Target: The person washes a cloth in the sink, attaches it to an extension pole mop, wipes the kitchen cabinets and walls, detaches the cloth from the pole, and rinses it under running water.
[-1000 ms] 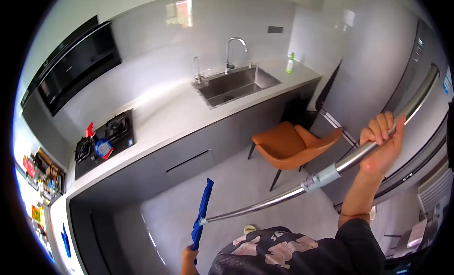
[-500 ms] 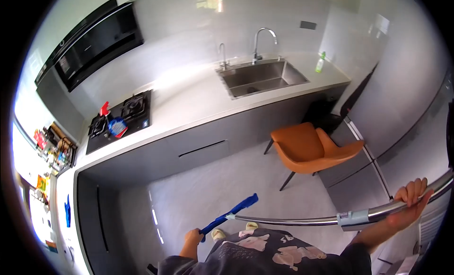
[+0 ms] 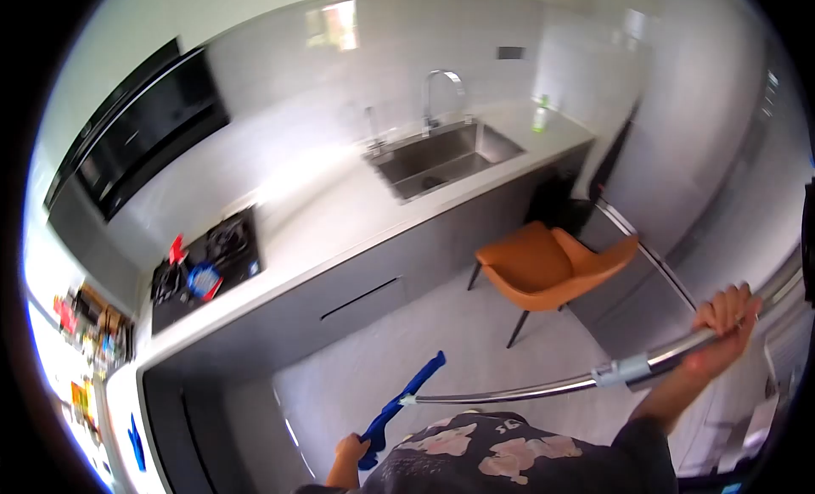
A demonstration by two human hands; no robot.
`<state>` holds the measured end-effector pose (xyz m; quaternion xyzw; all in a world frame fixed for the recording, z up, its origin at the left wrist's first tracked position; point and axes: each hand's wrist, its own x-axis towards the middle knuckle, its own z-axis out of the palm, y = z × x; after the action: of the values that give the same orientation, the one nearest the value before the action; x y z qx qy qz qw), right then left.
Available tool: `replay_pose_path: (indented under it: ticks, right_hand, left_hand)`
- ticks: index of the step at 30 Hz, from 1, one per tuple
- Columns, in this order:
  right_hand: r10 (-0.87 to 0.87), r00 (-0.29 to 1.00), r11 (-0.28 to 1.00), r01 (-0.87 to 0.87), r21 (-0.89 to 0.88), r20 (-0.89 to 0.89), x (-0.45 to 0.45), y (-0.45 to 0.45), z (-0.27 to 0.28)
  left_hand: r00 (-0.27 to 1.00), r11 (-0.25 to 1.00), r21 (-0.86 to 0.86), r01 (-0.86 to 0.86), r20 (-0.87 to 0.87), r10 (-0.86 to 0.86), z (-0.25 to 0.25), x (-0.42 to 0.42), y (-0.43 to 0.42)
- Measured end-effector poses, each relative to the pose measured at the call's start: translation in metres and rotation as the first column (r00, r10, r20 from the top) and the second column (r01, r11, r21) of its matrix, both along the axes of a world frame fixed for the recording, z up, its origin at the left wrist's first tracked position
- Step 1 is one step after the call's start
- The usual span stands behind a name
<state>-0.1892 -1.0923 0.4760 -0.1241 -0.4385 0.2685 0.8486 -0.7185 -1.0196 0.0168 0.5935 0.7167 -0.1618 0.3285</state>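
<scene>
My right hand (image 3: 724,317) is wrapped round a shiny telescopic metal pole (image 3: 509,393) at the right. A pale grey collar (image 3: 620,373) sits on the pole, between that hand and the thinner far section. At the pole's left tip is a long blue cloth-like strip (image 3: 413,387), slanting up to the right over the floor. My left hand (image 3: 351,448) is closed on the lower end of this strip. How the strip joins the pole cannot be made out.
An orange chair (image 3: 543,265) stands on the floor ahead. Behind it runs a white counter (image 3: 327,231) with a steel sink (image 3: 446,163), a green-white bottle (image 3: 540,115) and a black gas hob (image 3: 229,244). A large grey fridge-like cabinet (image 3: 705,137) rises at the right.
The whole view has tilted and shifted. The blue strip now slants more steeply, with its upper end further left. The slippers have gone out of sight. Both hands keep their holds.
</scene>
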Motion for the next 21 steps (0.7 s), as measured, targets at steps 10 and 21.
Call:
replay_pose_path:
  ticks: [10,21]
  right_hand:
    - [-0.243,0.970,0.970,0.243,0.013,-0.013,-0.043,-0.025,0.005]
    - [-0.248,0.958,0.969,0.246,0.036,0.144,-0.065,-0.021,0.011]
  left_hand:
    - [0.996,0.987,-0.150,0.057,0.071,-0.047,-0.043,-0.020,0.047]
    - [0.981,0.996,-0.043,0.073,0.182,-0.064,-0.070,-0.003,0.055]
